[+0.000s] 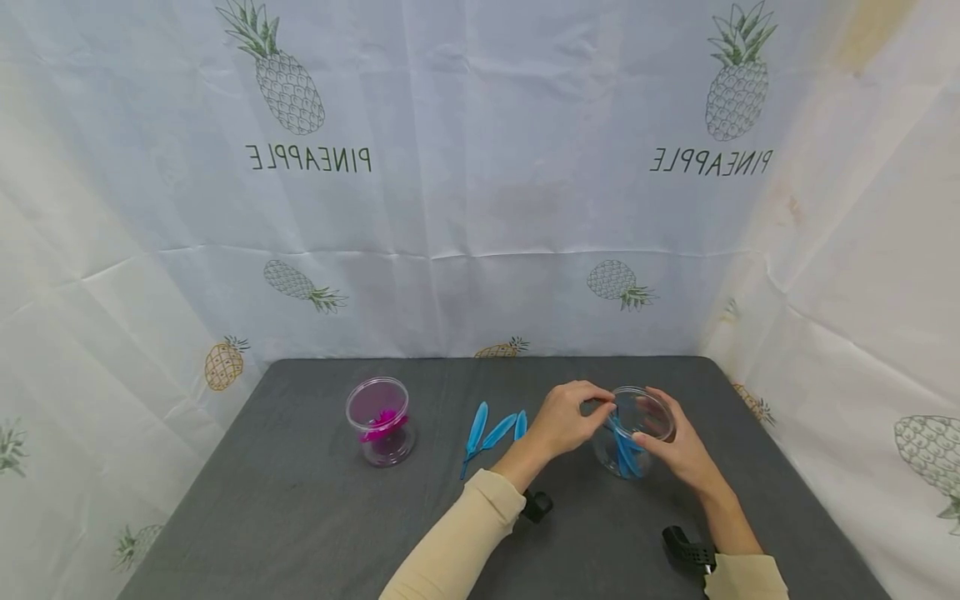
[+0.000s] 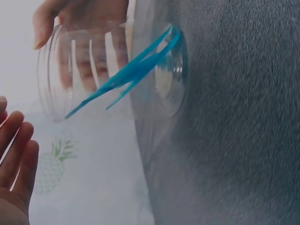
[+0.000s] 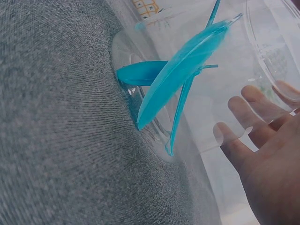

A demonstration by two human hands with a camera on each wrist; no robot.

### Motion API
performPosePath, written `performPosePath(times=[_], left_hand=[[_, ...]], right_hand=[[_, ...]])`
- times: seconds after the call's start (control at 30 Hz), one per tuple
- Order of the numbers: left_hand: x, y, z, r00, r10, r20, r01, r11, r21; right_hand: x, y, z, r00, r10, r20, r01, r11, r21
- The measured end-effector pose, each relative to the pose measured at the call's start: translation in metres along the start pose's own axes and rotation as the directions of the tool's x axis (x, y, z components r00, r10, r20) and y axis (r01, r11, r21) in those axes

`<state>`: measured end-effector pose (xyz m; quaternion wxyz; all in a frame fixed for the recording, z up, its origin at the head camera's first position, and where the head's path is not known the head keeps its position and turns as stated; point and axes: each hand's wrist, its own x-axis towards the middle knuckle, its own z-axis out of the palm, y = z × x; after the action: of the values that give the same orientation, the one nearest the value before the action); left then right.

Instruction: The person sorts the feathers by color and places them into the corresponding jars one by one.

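A clear plastic jar (image 1: 651, 415) stands at the right side of the dark table, with several blue feathers (image 2: 133, 70) leaning inside it. My right hand (image 1: 682, 446) holds the jar near its rim, thumb on the near side and fingers round the far side; in the right wrist view its fingers (image 3: 255, 119) lie against the clear wall. Beside the rim is my left hand (image 1: 566, 421), thumb and forefinger close together. The left wrist view shows its other fingers (image 2: 18, 154) loosely extended, with no feather visible in them; the thumb tip is out of that frame.
More blue feathers (image 1: 491, 431) lie on the dark tabletop (image 1: 300, 517), left of my left hand. Further left stands a second clear jar (image 1: 378, 404) with bright pink feathers (image 1: 384, 425) inside. White pineapple-print cloth (image 1: 480, 208) hangs behind the table and at both sides.
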<state>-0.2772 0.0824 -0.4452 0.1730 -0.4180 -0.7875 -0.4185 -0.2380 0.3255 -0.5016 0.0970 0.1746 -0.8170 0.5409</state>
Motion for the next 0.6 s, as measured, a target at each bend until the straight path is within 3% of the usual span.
performPosePath(times=[0.3, 0.6], left_hand=[[-0.002, -0.001, -0.019, 0.999, -0.011, 0.034, 0.01, 0.999, 0.041], [-0.012, -0.008, -0.039, 0.993, -0.092, 0.078, 0.083, 0.99, 0.114]], right_hand=[[0.002, 0.004, -0.001, 0.999, -0.042, -0.005, 0.043, 0.999, 0.028], [0.001, 0.005, 0.0, 0.998, -0.068, 0.004, 0.068, 0.997, 0.048]])
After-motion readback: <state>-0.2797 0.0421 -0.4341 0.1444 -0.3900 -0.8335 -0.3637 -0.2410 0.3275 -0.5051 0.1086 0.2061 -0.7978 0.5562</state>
